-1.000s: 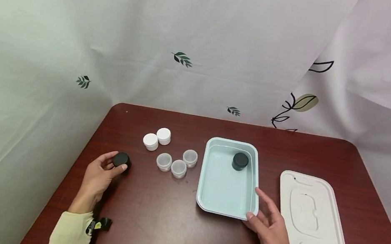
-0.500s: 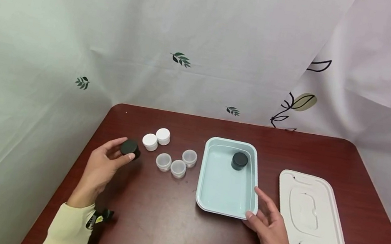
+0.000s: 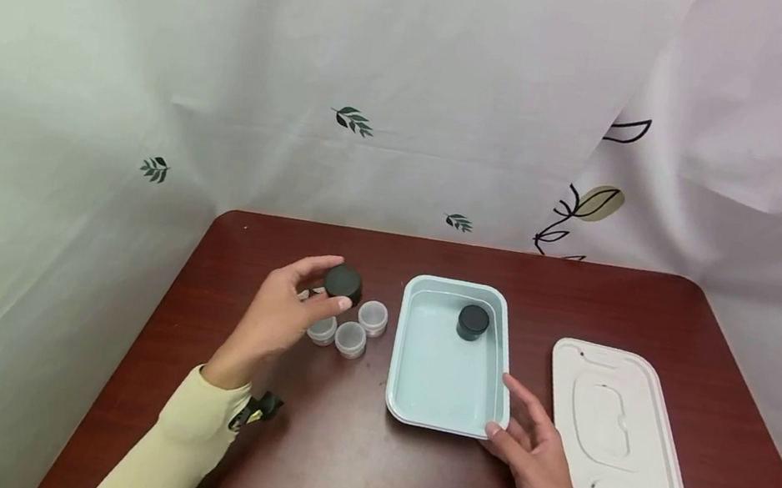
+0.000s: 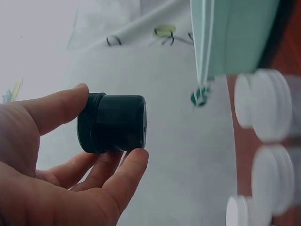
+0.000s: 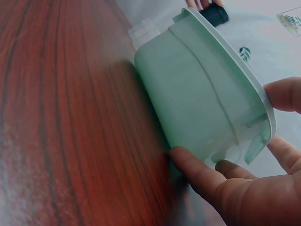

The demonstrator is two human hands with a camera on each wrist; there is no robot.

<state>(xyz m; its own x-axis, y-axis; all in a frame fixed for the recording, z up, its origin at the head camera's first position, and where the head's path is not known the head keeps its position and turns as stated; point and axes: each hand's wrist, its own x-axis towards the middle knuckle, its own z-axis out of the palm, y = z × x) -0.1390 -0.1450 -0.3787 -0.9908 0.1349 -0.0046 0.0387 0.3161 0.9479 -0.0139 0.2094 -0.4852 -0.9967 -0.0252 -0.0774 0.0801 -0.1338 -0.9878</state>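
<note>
Between thumb and fingers, my left hand point(image 3: 278, 311) holds a small black screw-lid jar point(image 4: 117, 122) in the air, over the group of small jars left of the tub. My right hand point(image 3: 534, 455) grips the near right corner of a pale blue plastic tub point(image 3: 440, 395), thumb at the rim and fingers along the outer wall point(image 5: 202, 94). Inside the tub, toward its far right, stands another black jar point(image 3: 473, 322). Several clear-lidded jars point(image 3: 350, 340) stand on the table below the left hand, which mostly hides the white jars behind it.
A white rectangular lid point(image 3: 617, 430) lies flat on the dark red-brown table point(image 3: 342, 473), right of the tub. White printed cloth point(image 3: 417, 71) hangs behind the table and along both sides.
My left hand has lifted the black jar from the table's left side and carried it right, over the small jars. The right hand keeps its grip on the tub.
</note>
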